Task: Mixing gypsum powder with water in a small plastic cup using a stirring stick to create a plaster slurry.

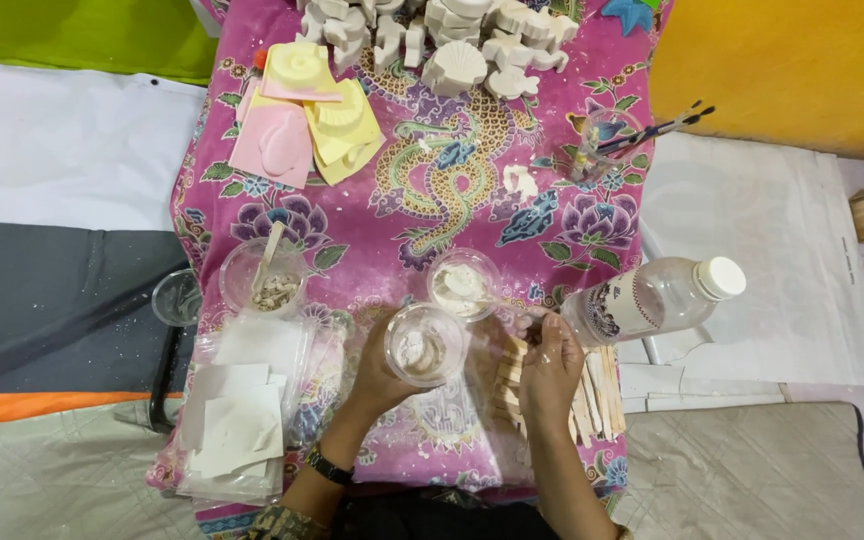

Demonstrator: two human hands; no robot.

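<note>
Fingers of left hand grip clear plastic cup; right hand touches wooden sticks.

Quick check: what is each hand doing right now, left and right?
Left hand: closed around a clear plastic cup with white residue.
Right hand: fingers curled over the pile of wooden sticks; grip cannot be told.

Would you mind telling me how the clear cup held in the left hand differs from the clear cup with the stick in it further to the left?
The held cup is gripped by the left hand near the table's front; the stick cup stands alone on the cloth. The held cup has whitish residue and no stick; the stick cup holds a wooden stick over pale bits. Both are clear plastic.
</note>
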